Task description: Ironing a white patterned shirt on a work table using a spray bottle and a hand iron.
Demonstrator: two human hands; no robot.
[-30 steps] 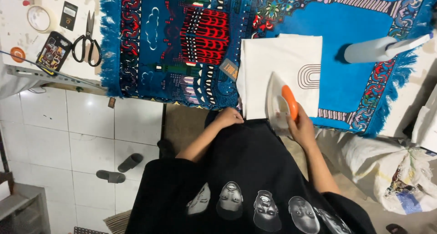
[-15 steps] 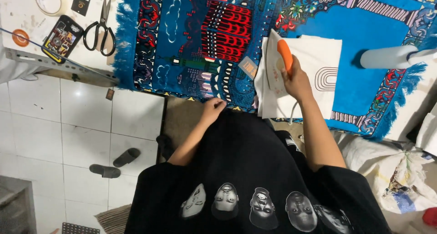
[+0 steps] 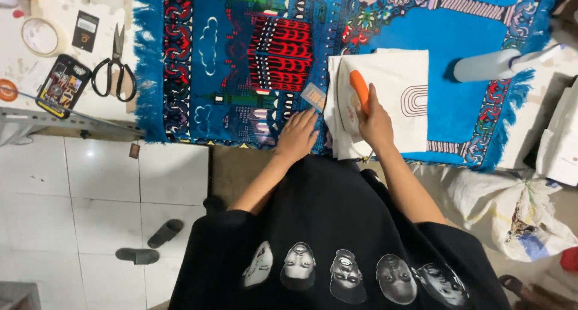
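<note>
The right hand has its fingers wrapped around the orange handle of an iron, which rests on folded white cloth — laid on a blue patterned rug. The left hand lies flat, fingers spread, on the rug beside the cloth, near a small grey rectangular tag. Scissors lie on the surface — well apart.
</note>
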